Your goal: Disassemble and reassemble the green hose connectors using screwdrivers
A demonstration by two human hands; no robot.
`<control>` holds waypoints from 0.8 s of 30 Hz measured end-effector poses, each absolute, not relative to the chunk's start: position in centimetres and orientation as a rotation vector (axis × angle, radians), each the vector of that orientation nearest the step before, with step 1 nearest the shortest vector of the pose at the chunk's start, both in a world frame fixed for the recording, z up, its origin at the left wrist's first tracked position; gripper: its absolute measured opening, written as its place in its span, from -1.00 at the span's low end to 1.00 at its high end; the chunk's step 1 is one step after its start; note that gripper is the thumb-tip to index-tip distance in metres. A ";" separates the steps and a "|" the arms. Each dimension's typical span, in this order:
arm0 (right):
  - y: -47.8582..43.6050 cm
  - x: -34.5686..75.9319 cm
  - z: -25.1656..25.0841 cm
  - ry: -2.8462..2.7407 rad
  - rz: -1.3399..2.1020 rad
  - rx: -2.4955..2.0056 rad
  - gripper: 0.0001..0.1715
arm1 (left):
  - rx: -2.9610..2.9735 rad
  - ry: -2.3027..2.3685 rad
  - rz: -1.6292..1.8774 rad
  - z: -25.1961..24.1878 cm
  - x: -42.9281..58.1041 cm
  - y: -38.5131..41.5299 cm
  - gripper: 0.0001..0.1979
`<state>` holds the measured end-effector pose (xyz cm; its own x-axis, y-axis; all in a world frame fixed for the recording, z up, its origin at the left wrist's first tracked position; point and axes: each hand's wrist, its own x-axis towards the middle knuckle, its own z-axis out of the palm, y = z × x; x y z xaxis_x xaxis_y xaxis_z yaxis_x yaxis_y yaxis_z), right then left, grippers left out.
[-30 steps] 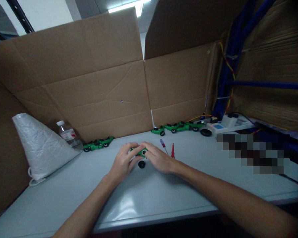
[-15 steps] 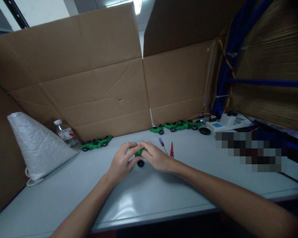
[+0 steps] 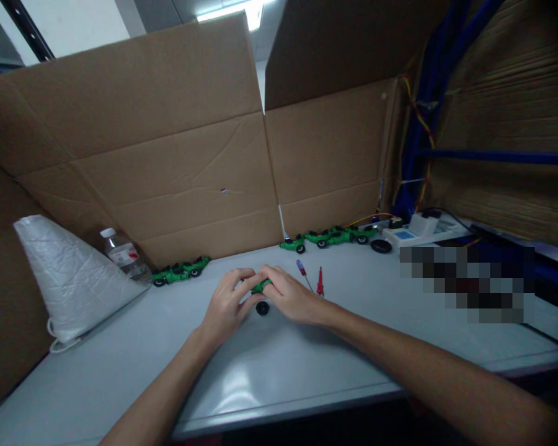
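Note:
A green toy car (image 3: pixel 261 287) with a black wheel (image 3: pixel 262 308) is held between my two hands over the white table; fingers hide most of its body. My left hand (image 3: pixel 230 300) curls around the car's left side, thumb near the wheel. From the right, my right hand (image 3: pixel 286 294) closes over the top, its fingertips meeting those of the left. Just beyond the right wrist lie a screwdriver (image 3: pixel 302 271) with a purple-blue handle and a red pointed tool (image 3: pixel 320 283).
More green toy cars (image 3: pixel 181 271) stand at the back left, with others (image 3: pixel 339 236) at the back right by a power strip (image 3: pixel 423 230). A water bottle (image 3: pixel 124 255) and a silvery-white bag (image 3: pixel 69 282) are at left. Cardboard walls (image 3: pixel 177 173) enclose the back.
The view has shifted slightly. Both hands keep their hold on the toy car, with the right fingers moved a little and slightly more green showing between them.

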<state>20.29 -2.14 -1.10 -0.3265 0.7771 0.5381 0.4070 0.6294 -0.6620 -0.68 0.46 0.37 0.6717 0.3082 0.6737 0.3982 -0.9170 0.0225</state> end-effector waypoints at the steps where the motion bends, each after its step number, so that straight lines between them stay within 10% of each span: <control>1: -2.2 20.3 -1.1 -1.955 0.518 -0.948 -0.86 | -2.761 -0.589 -1.068 0.3 -0.7 0.5 -0.53; 24: -2.6 20.9 -0.5 -2.017 0.592 -0.968 -0.86 | -2.832 -0.603 -1.066 0.3 -0.5 0.4 -0.56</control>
<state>20.88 -2.59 -0.50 -0.3834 0.7996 0.4621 0.4229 0.5968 -0.6819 -0.51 0.39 0.25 0.6852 0.3393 0.6445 0.3779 -0.9221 0.0836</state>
